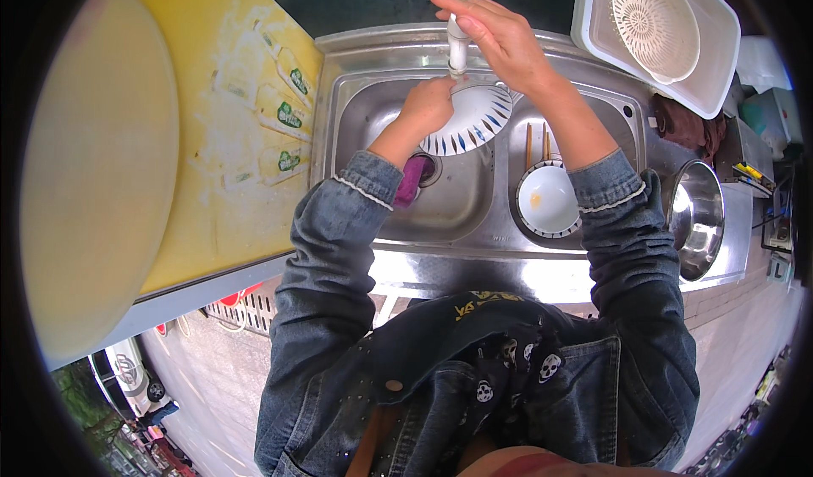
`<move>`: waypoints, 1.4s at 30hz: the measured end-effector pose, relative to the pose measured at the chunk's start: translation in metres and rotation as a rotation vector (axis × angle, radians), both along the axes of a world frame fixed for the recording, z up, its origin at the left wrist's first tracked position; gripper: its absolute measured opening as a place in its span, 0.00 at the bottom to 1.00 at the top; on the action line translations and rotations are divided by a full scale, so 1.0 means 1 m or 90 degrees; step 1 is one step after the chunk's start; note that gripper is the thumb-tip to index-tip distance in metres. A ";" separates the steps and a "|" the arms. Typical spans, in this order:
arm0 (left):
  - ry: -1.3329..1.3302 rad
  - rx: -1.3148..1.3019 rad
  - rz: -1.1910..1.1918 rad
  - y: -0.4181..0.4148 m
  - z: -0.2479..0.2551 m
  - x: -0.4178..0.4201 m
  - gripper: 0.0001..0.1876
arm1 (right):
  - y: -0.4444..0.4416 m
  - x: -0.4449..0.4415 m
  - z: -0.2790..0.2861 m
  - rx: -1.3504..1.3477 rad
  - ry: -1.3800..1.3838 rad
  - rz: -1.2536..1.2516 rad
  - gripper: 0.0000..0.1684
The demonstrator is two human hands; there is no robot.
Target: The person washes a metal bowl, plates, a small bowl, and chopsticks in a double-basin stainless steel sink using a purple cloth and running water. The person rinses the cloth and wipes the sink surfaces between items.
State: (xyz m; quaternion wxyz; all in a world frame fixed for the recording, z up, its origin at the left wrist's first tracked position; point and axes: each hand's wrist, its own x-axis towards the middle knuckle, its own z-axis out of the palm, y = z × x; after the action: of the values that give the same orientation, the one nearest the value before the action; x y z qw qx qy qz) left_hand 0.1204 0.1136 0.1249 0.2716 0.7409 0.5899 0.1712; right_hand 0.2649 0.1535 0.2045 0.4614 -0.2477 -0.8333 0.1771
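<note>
My left hand grips the edge of a white ceramic dish with blue and dark leaf-shaped marks near its rim. The dish is tilted over the left sink basin, just below the faucet. My right hand is at the faucet, fingers stretched across it and thumb apart; whether it presses on the faucet cannot be told. Below the dish, a purple cloth lies by the drain. In the right basin sit a white bowl with an orange-yellow spot inside and wooden chopsticks.
On the left is a yellow table with a large round board. A white plastic tub holding a colander stands at the back right. A steel basin and brown cloth lie right of the sink.
</note>
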 end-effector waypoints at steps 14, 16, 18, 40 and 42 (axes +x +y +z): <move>0.050 0.021 -0.003 0.023 -0.016 0.009 0.14 | -0.013 0.025 -0.040 -0.280 0.177 0.104 0.42; 0.097 0.104 -0.035 0.019 -0.012 0.000 0.12 | -0.023 0.013 -0.037 -0.274 0.192 0.038 0.41; 0.141 0.206 -0.089 0.015 -0.005 -0.008 0.12 | -0.022 0.007 -0.042 -0.270 0.227 -0.014 0.39; -0.853 -0.250 0.597 -0.016 -0.107 -0.016 0.18 | -0.039 -0.015 -0.156 -0.507 0.282 -0.346 0.26; -1.034 -0.365 0.548 -0.034 -0.107 0.015 0.18 | -0.043 -0.022 -0.154 -0.497 0.331 -0.368 0.26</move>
State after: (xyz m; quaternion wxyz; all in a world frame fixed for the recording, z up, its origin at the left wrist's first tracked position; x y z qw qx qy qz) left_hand 0.1355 0.0795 0.0184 0.6820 0.0218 0.4623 0.5663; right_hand 0.2429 0.1109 0.0505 0.5556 -0.5671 -0.4628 0.3943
